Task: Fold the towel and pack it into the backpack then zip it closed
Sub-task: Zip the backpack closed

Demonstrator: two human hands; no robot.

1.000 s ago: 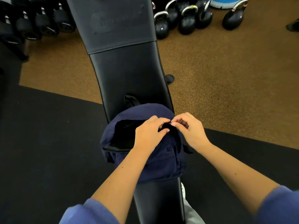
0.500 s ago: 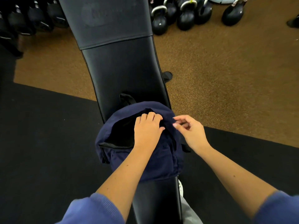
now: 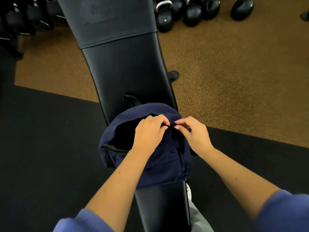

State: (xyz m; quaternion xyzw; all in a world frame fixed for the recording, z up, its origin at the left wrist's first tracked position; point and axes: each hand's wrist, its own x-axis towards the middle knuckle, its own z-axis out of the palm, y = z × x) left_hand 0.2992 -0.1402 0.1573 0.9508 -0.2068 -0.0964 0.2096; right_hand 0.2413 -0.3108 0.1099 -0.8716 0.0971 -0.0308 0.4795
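A navy blue backpack (image 3: 167, 161) lies on a black padded bench (image 3: 127, 67), its main opening gaping dark on the left side. My left hand (image 3: 150, 131) pinches the fabric at the top edge of the opening. Just right of it, my right hand (image 3: 194, 133) pinches a small dark zipper pull, fingertips almost touching the left hand's. The towel is not visible; the inside of the bag is too dark to tell.
A black carry loop (image 3: 130, 100) sticks out behind the bag. Several kettlebells (image 3: 192, 12) stand on the brown floor at the back right, dumbbells (image 3: 25, 15) at the back left. Black mats flank the bench. A grey trouser leg (image 3: 199, 218) shows below.
My right hand, apart half a second ago, has closed in and pinched the zipper beside my left hand. My left hand has moved from lying flat to gripping the bag's top edge.
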